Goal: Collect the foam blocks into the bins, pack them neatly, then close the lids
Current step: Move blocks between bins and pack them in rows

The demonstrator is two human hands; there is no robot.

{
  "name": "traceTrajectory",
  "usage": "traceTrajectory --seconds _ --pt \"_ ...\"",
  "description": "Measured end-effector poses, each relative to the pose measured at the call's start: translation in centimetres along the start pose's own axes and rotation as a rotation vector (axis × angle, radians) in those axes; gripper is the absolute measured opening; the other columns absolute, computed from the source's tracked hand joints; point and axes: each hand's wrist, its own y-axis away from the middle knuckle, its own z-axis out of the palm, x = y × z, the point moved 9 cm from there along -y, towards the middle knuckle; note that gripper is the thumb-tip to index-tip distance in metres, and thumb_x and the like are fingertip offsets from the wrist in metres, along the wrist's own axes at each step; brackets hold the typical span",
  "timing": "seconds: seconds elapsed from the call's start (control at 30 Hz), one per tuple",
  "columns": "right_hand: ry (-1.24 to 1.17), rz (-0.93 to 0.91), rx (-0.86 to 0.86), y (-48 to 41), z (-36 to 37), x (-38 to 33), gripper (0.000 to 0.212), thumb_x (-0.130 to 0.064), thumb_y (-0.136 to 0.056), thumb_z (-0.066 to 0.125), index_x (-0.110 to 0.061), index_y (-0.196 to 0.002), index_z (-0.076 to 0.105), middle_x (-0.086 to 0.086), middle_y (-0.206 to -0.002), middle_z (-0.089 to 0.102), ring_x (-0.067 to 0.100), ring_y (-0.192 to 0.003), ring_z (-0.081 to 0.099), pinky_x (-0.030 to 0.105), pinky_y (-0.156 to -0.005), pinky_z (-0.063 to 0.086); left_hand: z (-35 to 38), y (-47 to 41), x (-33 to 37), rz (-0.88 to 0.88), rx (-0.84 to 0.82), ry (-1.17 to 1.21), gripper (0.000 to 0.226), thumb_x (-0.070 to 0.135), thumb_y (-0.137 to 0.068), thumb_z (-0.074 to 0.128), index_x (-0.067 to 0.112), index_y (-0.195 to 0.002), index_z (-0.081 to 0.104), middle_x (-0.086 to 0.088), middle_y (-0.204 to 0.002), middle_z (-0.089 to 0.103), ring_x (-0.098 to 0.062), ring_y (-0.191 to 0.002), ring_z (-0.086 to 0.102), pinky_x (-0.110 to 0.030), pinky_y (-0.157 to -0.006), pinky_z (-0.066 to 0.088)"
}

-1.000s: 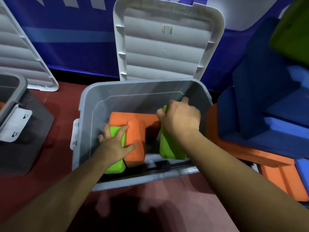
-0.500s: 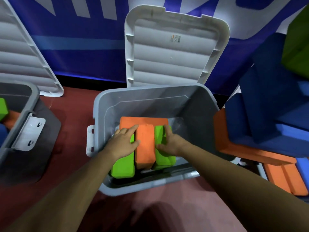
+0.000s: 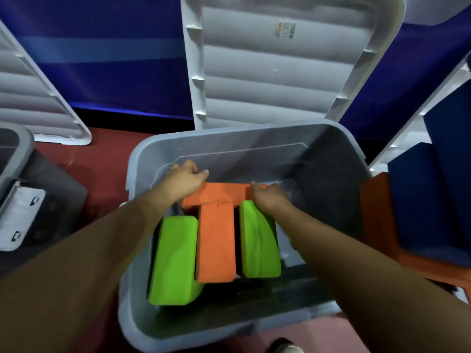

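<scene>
**Fig.** Left hand [image 3: 187, 178] and right hand [image 3: 267, 198], apart, each curled on an end of the crosswise orange foam block [image 3: 224, 193]. Advisable: seat it flush and level inside the grey plastic bin [image 3: 130, 171].

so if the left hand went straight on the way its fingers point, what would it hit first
Probably the far wall of the grey bin: the left hand sits at the far edge of the crosswise orange block, pointing away. Depth is unclear.

Grey bin [image 3: 318, 171], lid [image 3: 275, 72] up, long orange block [image 3: 216, 240] between two green blocks [image 3: 173, 258] — left hand [image 3: 187, 180] and right hand [image 3: 269, 198] grip the far orange block [image 3: 224, 193] by its ends.
</scene>
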Motion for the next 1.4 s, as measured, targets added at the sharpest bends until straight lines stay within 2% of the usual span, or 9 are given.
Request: traceTrajectory --seconds 0.17,0.23,0.47,0.67,0.77,1.0,1.1,1.23,1.4 --pt "-0.416 0.097 -0.107 -3.2 1.7 0.9 0.102 -0.083 -0.059 0.053 -0.012 -0.133 0.061 0.011 -0.136 0.061 0.030 -0.121 0.060 0.039 -0.109 0.043 4.2 -0.9 -4.3 -0.289 -0.178 0.247 0.108 0.081 -0.055 0.055 0.015 -0.138 0.040 -0.012 -0.133 0.055 -0.036 -0.109 0.062 -0.049 -0.087 0.057" --pt "-0.519 0.152 -0.136 -7.0 3.7 3.7 0.111 -0.083 -0.040 0.058 -0.015 -0.127 0.063 0.012 -0.126 0.066 0.032 -0.106 0.068 0.047 -0.100 0.051 5.2 -0.7 -4.7 -0.331 -0.170 0.432 0.097 0.080 -0.057 0.055 0.021 -0.134 0.041 -0.010 -0.129 0.056 -0.034 -0.103 0.064 -0.054 -0.076 0.059" --pt "-0.524 0.053 0.058 -2.4 -3.1 -2.2 0.100 -0.079 -0.055 0.047 -0.020 -0.136 0.049 0.010 -0.133 0.057 0.039 -0.119 0.056 0.056 -0.102 0.046 1.1 0.7 -1.6 -0.256 -0.042 0.735 0.035 0.059 -0.090 0.052 0.030 -0.109 0.051 -0.002 -0.115 0.060 -0.026 -0.106 0.062 -0.054 -0.086 0.055" --pt "-0.454 -0.068 0.236 3.6 -9.7 -5.6 0.067 -0.060 -0.065 0.055 -0.013 -0.111 0.062 0.017 -0.120 0.064 0.041 -0.110 0.059 0.051 -0.098 0.050 -0.9 4.6 -0.1 -0.218 0.060 0.995 0.020 0.055 -0.079 0.061 0.037 -0.087 0.058 -0.006 -0.108 0.061 -0.029 -0.093 0.066 -0.051 -0.061 0.057" --pt "-0.504 -0.056 0.218 7.0 -11.4 -6.9 0.082 -0.067 -0.047 0.061 -0.015 -0.111 0.064 0.012 -0.121 0.063 0.036 -0.110 0.060 0.049 -0.099 0.050 -1.2 6.1 0.7 -0.153 0.098 1.144 0.009 0.031 -0.097 0.054 0.027 -0.089 0.056 -0.005 -0.096 0.058 -0.022 -0.083 0.058 -0.037 -0.063 0.051" --pt "-0.548 -0.162 0.333 12.7 -15.1 -6.4 0.072 -0.044 -0.071 0.078 -0.018 -0.125 0.038 0.009 -0.116 0.057 0.026 -0.100 0.058 0.048 -0.092 0.054 -1.9 9.9 4.9 0.033 0.044 1.388 0.016 0.014 -0.100 0.046 0.027 -0.093 0.051 0.000 -0.097 0.059 -0.015 -0.084 0.057 -0.035 -0.070 0.048" --pt "-0.529 -0.398 0.480 16.3 -18.2 -8.0 0.059 -0.040 -0.066 0.075 -0.029 -0.108 0.035 0.009 -0.114 0.055 0.026 -0.101 0.058 0.047 -0.090 0.053 -0.7 10.3 5.5 0.036 0.030 1.220 0.013 0.037 -0.106 0.038 0.028 -0.111 0.046 0.001 -0.105 0.064 -0.019 -0.096 0.062 -0.036 -0.085 0.050" --pt "-0.124 -0.763 0.617 21.6 -19.8 -10.0 0.078 -0.034 -0.069 0.071 -0.026 -0.136 0.032 0.007 -0.125 0.042 0.028 -0.114 0.046 0.040 -0.094 0.044 2.4 10.6 7.7 0.248 -0.037 0.262 0.055 0.070 -0.090 0.042 0.026 -0.121 0.057 0.001 -0.121 0.061 -0.023 -0.122 0.056 -0.033 -0.097 0.040" --pt "0.260 -0.591 0.571 19.8 -17.0 -5.3 0.103 -0.033 -0.076 0.070 -0.036 -0.155 0.004 0.016 -0.128 0.036 0.041 -0.116 0.042 0.048 -0.098 0.040 5.5 11.3 8.4 0.427 -0.147 -0.284 0.088 0.084 -0.065 0.029 0.046 -0.145 0.034 0.009 -0.143 0.046 -0.020 -0.138 0.038 -0.045 -0.109 0.036"
